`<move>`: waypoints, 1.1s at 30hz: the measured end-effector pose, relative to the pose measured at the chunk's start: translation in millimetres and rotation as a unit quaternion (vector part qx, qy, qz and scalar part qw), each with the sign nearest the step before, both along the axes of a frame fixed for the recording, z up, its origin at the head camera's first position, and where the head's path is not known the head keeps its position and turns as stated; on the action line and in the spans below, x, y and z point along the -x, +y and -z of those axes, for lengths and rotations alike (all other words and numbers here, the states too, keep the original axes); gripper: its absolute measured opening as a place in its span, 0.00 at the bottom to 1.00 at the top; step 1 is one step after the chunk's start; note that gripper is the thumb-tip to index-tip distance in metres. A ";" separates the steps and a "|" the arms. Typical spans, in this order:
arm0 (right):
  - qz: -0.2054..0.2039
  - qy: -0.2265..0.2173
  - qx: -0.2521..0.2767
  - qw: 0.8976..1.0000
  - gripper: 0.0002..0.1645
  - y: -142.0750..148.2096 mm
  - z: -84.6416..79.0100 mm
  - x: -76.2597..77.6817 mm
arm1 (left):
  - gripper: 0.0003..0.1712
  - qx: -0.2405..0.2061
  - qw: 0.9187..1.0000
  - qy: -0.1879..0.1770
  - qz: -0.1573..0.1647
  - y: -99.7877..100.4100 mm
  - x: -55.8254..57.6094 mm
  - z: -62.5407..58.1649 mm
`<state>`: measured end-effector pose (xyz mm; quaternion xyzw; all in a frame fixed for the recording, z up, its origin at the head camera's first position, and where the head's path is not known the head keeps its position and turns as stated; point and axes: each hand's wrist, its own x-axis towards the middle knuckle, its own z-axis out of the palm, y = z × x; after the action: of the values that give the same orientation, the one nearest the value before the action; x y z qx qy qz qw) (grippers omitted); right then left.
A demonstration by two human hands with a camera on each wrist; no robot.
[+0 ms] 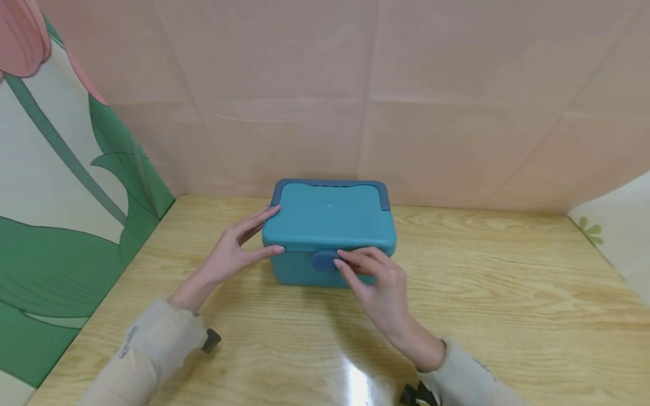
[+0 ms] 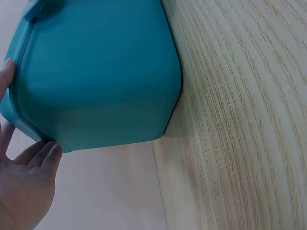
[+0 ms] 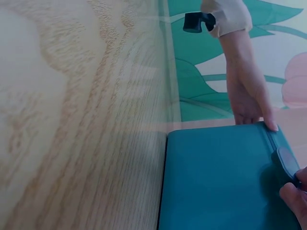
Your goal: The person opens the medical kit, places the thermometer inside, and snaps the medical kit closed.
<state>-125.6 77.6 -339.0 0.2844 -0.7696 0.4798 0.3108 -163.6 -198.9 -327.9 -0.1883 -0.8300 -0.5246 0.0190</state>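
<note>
A teal plastic storage box (image 1: 330, 220) stands closed on the wooden table, a grey-blue carrying handle (image 1: 330, 182) folded flat along the back of its lid. At the left end my left hand (image 1: 231, 248) grips the box, thumb at the front edge under the lid and fingers along the side. In the left wrist view those fingers (image 2: 41, 155) bend against the lid's rim. My right hand (image 1: 378, 285) pinches the right end of the dark blue oval latch (image 1: 325, 260) at the front. From the right wrist, the latch (image 3: 287, 163) stands out a little from the box front.
The light wood-grain table (image 1: 508, 293) reaches up to a pinkish cloth backdrop (image 1: 406, 101) close behind the box. A panel with green leaves and a pink flower (image 1: 66, 265) lines the left side. A white panel (image 1: 624, 231) borders the right edge.
</note>
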 end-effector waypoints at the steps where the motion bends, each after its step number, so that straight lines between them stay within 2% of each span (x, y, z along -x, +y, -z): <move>1: -0.001 -0.001 0.002 1.000 0.11 -0.2 0.3 0.0 | 0.41 0.000 1.000 -0.001 0.000 0.0 0.3 0.2; 9: -0.001 0.019 -0.006 1.000 0.12 -0.7 3.0 1.5 | 0.41 0.000 1.000 0.000 -0.001 0.0 0.6 0.1; 19: 0.018 0.068 -0.077 0.995 0.14 1.9 6.9 2.4 | 0.41 0.004 1.000 -0.004 -0.002 0.3 -1.4 -0.7; 22: 0.016 0.085 -0.096 0.992 0.12 2.5 8.6 2.3 | 0.40 0.007 1.000 -0.008 -0.005 -0.1 -1.1 0.2; 27: 0.011 0.113 -0.106 0.988 0.11 2.2 10.7 3.0 | 0.40 0.006 1.000 -0.004 -0.003 -0.4 -1.0 0.5; 33: 0.010 0.120 -0.117 0.986 0.12 1.7 11.6 3.4 | 0.41 0.006 1.000 -0.002 -0.004 -0.1 -1.9 -0.4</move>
<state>-129.0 79.3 -350.6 0.3661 -0.7806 0.3458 0.3702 -161.7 -199.0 -327.5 -0.1844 -0.8341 -0.5195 0.0180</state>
